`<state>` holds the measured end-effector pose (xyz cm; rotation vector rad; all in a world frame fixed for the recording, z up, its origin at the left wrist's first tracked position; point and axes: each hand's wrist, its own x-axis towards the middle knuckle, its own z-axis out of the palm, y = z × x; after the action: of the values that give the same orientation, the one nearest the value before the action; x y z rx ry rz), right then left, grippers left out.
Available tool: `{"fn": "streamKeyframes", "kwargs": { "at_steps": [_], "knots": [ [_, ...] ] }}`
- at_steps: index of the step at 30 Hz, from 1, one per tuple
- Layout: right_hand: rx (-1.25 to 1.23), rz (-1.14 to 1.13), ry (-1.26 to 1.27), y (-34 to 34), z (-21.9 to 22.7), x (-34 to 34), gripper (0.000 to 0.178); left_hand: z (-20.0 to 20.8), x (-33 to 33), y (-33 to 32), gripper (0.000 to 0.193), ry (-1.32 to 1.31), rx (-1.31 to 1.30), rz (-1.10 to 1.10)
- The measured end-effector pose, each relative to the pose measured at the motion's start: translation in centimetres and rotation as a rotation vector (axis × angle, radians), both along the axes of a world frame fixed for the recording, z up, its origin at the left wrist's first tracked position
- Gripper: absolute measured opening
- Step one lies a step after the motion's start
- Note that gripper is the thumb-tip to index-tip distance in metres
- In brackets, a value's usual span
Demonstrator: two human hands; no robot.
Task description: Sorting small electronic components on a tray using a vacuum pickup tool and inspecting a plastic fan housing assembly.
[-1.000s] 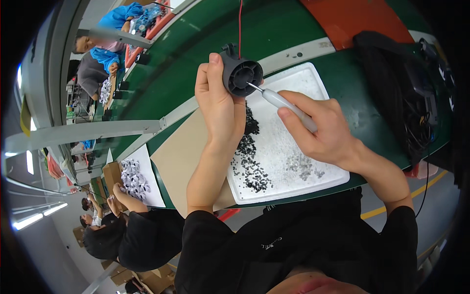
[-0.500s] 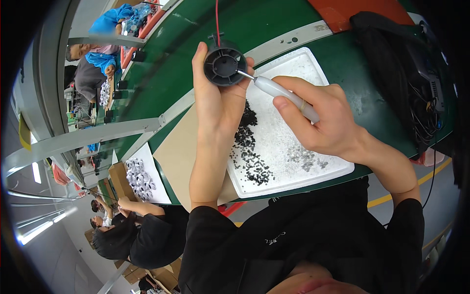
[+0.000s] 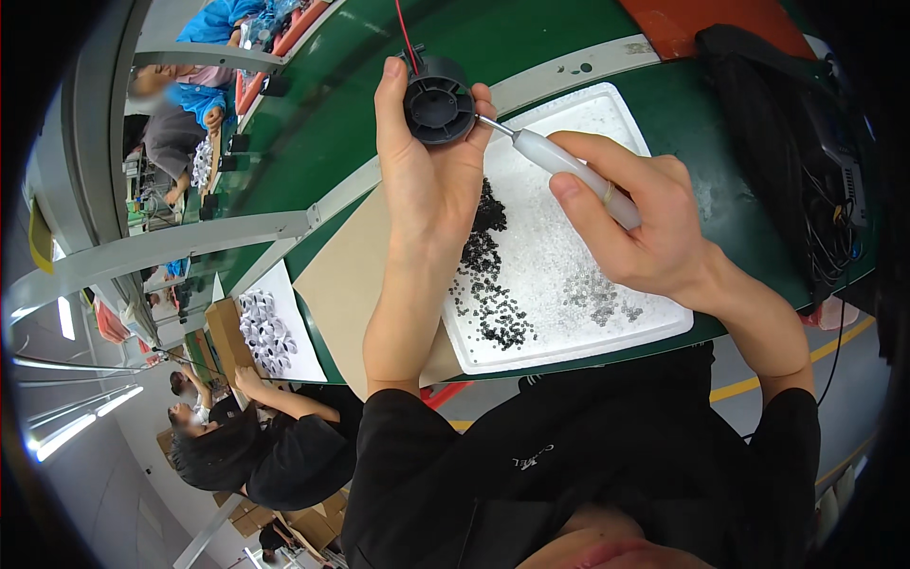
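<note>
My left hand [image 3: 427, 185] is raised, palm up, with its fingers curled round a round black plastic housing [image 3: 439, 106]. The housing has spokes around a central disc, and a red wire [image 3: 405, 30] runs up from its top. In my right hand [image 3: 654, 223] is a hand tool with a whitish handle [image 3: 559, 163] and a thin metal shaft, pinched between thumb and fingers. The shaft's tip lies at the housing's right rim, beside my left fingertips; whether it touches is unclear. Below both hands is a white foam tray [image 3: 607, 123] with small black pieces [image 3: 498, 318] and small clear pieces [image 3: 602, 299].
Brown cardboard [image 3: 341, 294] lies left of the tray. Further left, white wrapped parts [image 3: 267, 332] rest on white paper. A black bag [image 3: 758, 133] and coiled cables [image 3: 834, 232] are at the right. A metal frame [image 3: 190, 230] crosses the left; co-workers sit beyond it.
The tool's tip has come from inside the housing to its right rim. My right hand has moved slightly right and down; the housing sits a little higher and has turned slightly.
</note>
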<state>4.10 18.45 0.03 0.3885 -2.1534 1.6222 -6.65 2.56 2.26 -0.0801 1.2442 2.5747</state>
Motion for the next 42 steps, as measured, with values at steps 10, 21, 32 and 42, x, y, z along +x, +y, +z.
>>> {"fn": "streamKeyframes", "kwargs": {
  "at_steps": [10,21,32,42],
  "knots": [
    [-0.001,-0.021,0.018,-0.2,-0.2,0.0,0.024,0.5,0.4,0.0,0.040,0.066,-0.017,-0.015],
    [0.008,-0.015,0.027,-0.2,-0.2,-0.2,0.025,0.1,0.5,-0.1,0.042,0.001,-0.053,-0.022],
    [-0.087,-0.102,0.124,1.5,-0.5,0.0,0.031,3.0,3.7,0.2,0.046,-0.208,0.173,-0.134],
    [-0.022,-0.220,0.184,2.3,-0.9,-0.3,0.038,3.8,6.1,-1.3,0.058,0.096,0.171,-0.342]
  ]
}}
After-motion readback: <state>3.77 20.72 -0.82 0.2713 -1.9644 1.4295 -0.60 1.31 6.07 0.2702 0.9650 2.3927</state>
